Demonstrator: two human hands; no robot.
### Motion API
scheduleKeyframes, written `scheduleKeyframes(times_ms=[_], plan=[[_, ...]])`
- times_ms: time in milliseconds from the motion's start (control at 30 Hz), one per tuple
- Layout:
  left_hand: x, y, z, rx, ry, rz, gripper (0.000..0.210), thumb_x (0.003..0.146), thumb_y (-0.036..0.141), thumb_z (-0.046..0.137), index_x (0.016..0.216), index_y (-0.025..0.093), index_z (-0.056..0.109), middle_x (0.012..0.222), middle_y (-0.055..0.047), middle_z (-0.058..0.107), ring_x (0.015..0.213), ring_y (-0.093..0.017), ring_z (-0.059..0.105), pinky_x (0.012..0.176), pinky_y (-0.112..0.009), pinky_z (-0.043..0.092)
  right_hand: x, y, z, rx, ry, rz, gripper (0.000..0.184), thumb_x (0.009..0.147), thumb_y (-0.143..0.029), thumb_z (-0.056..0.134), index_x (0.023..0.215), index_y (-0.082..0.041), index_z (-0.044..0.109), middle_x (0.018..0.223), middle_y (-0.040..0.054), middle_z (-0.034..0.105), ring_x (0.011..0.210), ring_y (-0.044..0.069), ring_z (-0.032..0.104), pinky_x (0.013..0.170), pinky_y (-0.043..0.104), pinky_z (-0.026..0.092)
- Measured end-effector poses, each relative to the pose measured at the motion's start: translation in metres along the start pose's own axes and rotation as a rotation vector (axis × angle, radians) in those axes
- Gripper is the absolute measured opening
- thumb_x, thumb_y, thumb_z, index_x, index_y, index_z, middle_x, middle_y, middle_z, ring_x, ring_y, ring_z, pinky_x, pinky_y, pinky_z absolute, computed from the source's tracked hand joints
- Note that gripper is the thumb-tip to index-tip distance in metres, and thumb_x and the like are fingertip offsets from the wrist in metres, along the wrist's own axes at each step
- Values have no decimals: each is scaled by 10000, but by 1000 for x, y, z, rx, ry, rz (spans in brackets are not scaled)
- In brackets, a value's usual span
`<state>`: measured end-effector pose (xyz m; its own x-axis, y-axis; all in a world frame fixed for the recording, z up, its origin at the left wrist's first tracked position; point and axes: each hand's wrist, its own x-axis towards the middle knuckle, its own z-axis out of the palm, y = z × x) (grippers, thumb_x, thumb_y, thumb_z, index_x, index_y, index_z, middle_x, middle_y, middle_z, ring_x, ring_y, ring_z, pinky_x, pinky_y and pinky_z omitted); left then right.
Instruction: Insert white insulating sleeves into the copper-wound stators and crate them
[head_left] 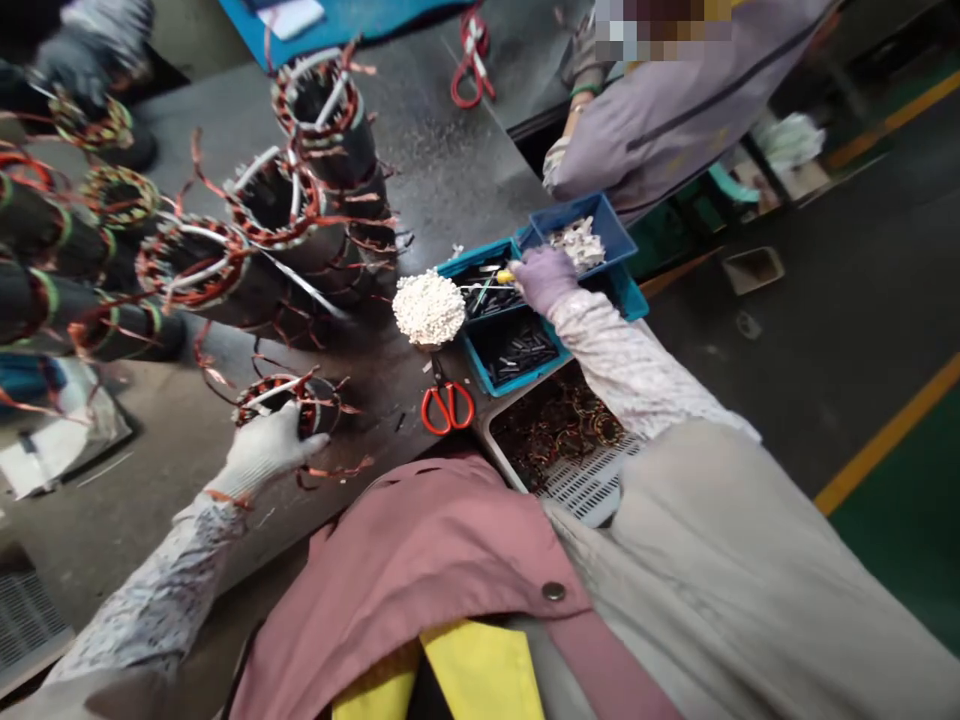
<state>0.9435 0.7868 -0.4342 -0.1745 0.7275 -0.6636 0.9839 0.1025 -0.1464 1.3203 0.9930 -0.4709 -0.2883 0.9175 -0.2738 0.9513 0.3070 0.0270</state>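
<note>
My left hand point(270, 445), in a white glove, grips the near rim of a motor stator point(279, 392). Copper-coloured wires and a white sleeve stick out of the stator's top. In a purple glove, my right hand point(546, 280) is closed around a yellow-handled tool point(505, 276) with what looks like a thin metal shaft, over a blue bin point(489, 308) of dark pieces. A bundle of white-tipped sticks point(430, 308) stands left of that bin. Red-handled scissors point(448, 408) lie on the table just below the bundle.
Several taller stators point(259, 200) with loose wires stand at the left. A blue bin point(622, 240) holds white scraps; a crate point(592, 490) of wire pieces sits below. A co-worker's gloved hand point(75, 75) touches a stator; another person point(660, 120) is at the upper right.
</note>
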Motion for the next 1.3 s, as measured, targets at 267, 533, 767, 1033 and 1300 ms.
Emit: scheduleKeyframes(times_ms=[267, 533, 767, 1033, 1300], plan=[[0, -6, 4, 76, -66, 14, 560, 805, 515, 501, 1157, 107, 650, 1012, -262, 738, 933, -431, 716, 787, -482, 561, -64, -6, 59, 169, -199, 19, 339, 1004, -330, 507, 1221, -211, 739, 1152, 101, 714, 1062, 231, 645, 870, 312, 454], [3, -7, 4, 172, -40, 139, 617, 826, 486, 488, 1303, 110, 595, 1069, -201, 747, 1012, -380, 711, 840, -427, 550, -42, -58, 91, -21, -392, -72, 370, 970, -337, 541, 1285, -236, 707, 1223, 174, 670, 1114, 303, 644, 811, 340, 498], [-9, 14, 21, 6, -1, 131, 586, 824, 455, 544, 1310, 131, 571, 1086, -178, 735, 999, -337, 714, 783, -375, 551, -39, -46, 93, -100, -426, 23, 414, 1025, -375, 441, 1336, -212, 661, 1258, 177, 673, 1095, 299, 679, 819, 373, 530], [-12, 15, 24, -38, 26, 212, 614, 821, 408, 598, 1353, 105, 542, 1077, -194, 723, 1029, -372, 693, 807, -417, 554, -38, -51, 87, -86, -433, 26, 351, 961, -241, 563, 1275, -120, 663, 1274, 209, 661, 1142, 298, 661, 917, 376, 518], [-36, 12, 36, -235, 301, 229, 791, 905, 383, 583, 1597, 167, 267, 1340, -170, 644, 1206, -324, 623, 1041, -422, 479, -77, -50, 52, 1104, 115, 584, 46, 880, -152, 609, 837, -153, 626, 583, -23, 534, 474, 87, 454, 468, 218, 379]])
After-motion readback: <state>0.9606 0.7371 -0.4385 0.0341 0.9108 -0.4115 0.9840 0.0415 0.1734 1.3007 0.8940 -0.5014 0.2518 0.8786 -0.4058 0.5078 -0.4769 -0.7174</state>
